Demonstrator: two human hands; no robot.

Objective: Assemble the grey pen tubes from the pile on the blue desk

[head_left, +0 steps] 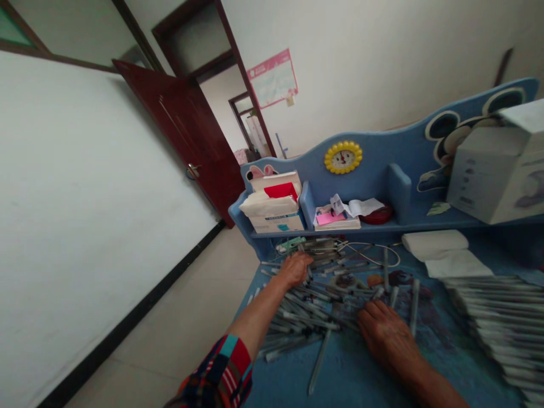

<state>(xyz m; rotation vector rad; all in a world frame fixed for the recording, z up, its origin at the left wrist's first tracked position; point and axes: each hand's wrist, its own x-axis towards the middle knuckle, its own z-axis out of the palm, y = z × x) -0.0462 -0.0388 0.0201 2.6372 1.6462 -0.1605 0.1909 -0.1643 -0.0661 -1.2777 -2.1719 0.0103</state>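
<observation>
Many slim, translucent grey pens [312,311] lie in a loose, criss-crossed heap on the blue desk. My left hand [296,268] reaches to the far side of this heap, its fingers closed around pens near the shelf. Closer to me, at the heap's right edge, my right hand [385,328] is curled with the knuckles up. A pen [378,293] pokes out beyond its fingers, most of it hidden by the hand. Just right of that hand lies a single pen [415,306]. A large stack of pens [505,323], lined up side by side, covers the desk's right side.
A blue shelf [374,147] backs the desk, with a yellow flower clock [343,157], a box of papers [276,221] and a big white box [488,170]. A white roll [436,243] and a thin cable [397,258] lie beneath. A dark red door [187,136] stands ajar.
</observation>
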